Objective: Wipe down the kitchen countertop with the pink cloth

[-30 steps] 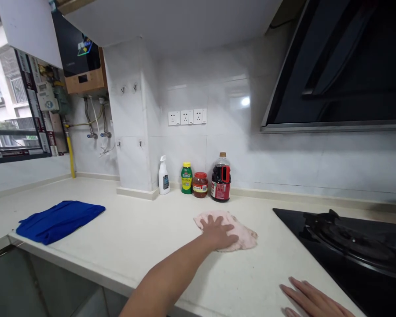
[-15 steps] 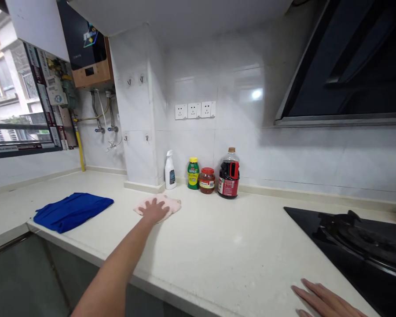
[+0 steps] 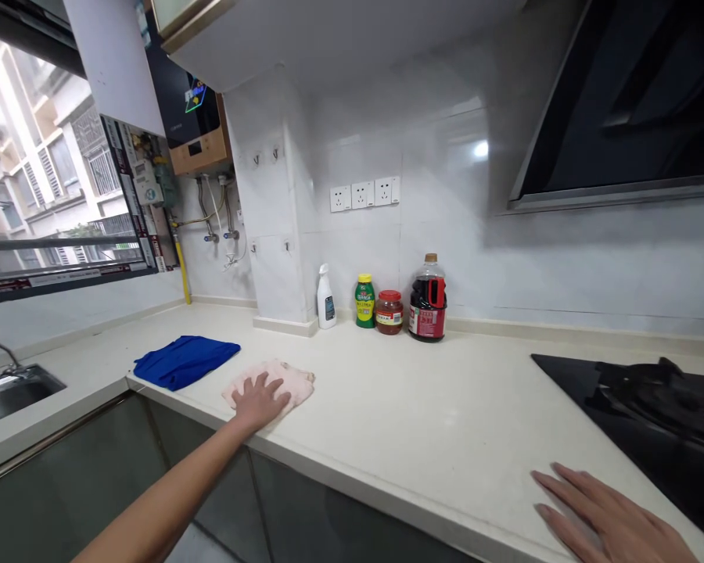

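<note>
My left hand (image 3: 260, 402) lies flat with spread fingers on a pale pink cloth (image 3: 296, 383), pressing it to the white countertop (image 3: 387, 414) close to the front edge. Its palm covers part of the cloth. To its left, a folded blue cloth (image 3: 184, 361) rests near the counter's corner. My right hand (image 3: 613, 516) is at the lower right, fingers stretched out over the counter beside the stove, holding nothing; part of it runs out of view.
Against the back wall stand a white spray bottle (image 3: 327, 301), a green bottle with a yellow cap (image 3: 364, 303), a red-lidded jar (image 3: 389, 314) and a large dark-liquid jug (image 3: 428, 309). A black gas stove (image 3: 598, 399) is on the right, a steel sink (image 3: 35, 385) far left.
My left hand has drawn the pink cloth back toward the counter's front edge, away from the spray bottle. The view has turned left, bringing the sink in. More of my right hand shows.
</note>
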Available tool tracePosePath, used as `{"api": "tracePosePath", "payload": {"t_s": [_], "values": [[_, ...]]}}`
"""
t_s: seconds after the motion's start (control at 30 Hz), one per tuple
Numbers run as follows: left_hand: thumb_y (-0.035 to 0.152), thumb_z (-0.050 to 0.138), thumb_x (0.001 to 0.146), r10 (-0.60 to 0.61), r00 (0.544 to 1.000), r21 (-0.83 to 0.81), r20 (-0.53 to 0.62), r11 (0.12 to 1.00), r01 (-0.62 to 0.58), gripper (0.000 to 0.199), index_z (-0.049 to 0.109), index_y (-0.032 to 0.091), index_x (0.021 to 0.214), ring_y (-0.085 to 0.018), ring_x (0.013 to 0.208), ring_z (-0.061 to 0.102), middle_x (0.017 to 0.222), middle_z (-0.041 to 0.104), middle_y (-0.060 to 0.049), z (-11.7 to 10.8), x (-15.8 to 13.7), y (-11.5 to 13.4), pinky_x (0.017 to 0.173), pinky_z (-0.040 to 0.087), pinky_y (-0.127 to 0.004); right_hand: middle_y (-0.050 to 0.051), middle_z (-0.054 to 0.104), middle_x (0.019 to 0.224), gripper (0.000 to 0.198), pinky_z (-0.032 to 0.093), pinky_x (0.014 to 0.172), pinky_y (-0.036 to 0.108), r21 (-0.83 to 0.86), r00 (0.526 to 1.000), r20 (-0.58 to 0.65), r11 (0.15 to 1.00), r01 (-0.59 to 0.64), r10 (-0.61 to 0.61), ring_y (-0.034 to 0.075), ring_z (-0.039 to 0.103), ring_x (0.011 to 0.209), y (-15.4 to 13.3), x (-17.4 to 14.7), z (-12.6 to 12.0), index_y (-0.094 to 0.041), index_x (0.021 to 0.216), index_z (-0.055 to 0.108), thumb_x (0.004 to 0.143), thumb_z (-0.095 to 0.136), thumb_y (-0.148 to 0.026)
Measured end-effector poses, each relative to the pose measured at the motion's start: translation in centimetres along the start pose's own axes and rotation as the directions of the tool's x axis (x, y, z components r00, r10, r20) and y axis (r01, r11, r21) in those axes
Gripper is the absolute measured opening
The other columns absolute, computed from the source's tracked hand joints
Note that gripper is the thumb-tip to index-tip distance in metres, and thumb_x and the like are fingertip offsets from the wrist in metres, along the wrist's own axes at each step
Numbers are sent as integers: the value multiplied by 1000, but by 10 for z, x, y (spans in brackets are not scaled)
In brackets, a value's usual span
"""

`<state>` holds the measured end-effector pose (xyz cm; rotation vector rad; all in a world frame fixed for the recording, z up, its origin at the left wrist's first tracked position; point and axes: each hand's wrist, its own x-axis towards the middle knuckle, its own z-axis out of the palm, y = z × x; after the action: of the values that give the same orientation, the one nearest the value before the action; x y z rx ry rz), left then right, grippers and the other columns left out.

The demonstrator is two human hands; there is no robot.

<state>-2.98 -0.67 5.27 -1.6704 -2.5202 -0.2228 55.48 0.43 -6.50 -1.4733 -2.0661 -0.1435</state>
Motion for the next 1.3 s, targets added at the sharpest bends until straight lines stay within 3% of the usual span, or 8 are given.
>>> {"api": "tracePosePath", "payload": {"t_s": [0.17,0.53,0.73,0.83,1.0,1.13,1.23,1.3], "values": [[73,34,84,97,995,-16,28,995,-97,65,51,46,141,-46,146,22,162,34,0,5,-21,46,108,23,-73,1,52,147,66,38,112,54,-38,995,96,999,-2,6,32,43,138,-16,-1,-15,-36,131,64,87,36,-76],[75,29,84,209,974,-108,88,974,-199,75,49,36,145,-56,142,19,161,32,-12,3,13,194,100,14,-83,3,53,146,57,38,110,51,-101,993,105,994,-49,60,30,45,137,-46,6,-41,-34,129,65,93,35,-67],[81,31,81,477,873,-208,103,868,-450,75,48,44,144,-52,147,15,163,31,-4,11,-41,293,108,11,-77,6,55,143,61,40,110,52,-34,996,11,995,-91,91,30,47,135,-37,8,-39,-28,130,63,95,32,-67],[83,31,79,641,763,-274,90,752,-599,76,48,46,143,-50,148,14,163,32,-2,17,-86,318,110,10,-76,11,55,142,67,38,114,52,39,977,-118,984,-173,176,31,48,134,-22,10,-34,-20,131,60,96,26,-66],[80,30,85,880,473,-304,-53,437,-847,67,52,48,139,-49,141,30,157,42,-3,28,-158,301,102,24,-78,12,60,136,67,37,116,50,105,970,-141,977,-185,199,29,52,131,0,11,-21,-17,129,61,97,22,-62],[68,41,91,897,333,-145,-289,303,-942,55,54,42,138,-36,131,43,153,47,-2,33,-175,255,100,39,-60,11,64,132,63,43,112,51,14,999,-18,999,-40,40,29,55,128,15,6,-13,-17,128,63,97,20,-52],[63,53,89,875,313,-53,-369,316,-947,51,57,41,134,-31,128,47,151,50,-1,34,-159,212,102,40,-51,9,65,130,62,47,109,50,-40,1000,0,999,13,-13,29,57,126,24,1,-12,-18,128,64,95,20,-45],[66,59,84,848,378,-65,-371,383,-922,54,61,39,131,-30,128,48,148,54,-2,34,-142,177,105,38,-49,8,66,130,58,46,110,49,-52,999,5,997,51,-51,29,57,127,28,-1,-12,-19,127,65,94,23,-42]]}}
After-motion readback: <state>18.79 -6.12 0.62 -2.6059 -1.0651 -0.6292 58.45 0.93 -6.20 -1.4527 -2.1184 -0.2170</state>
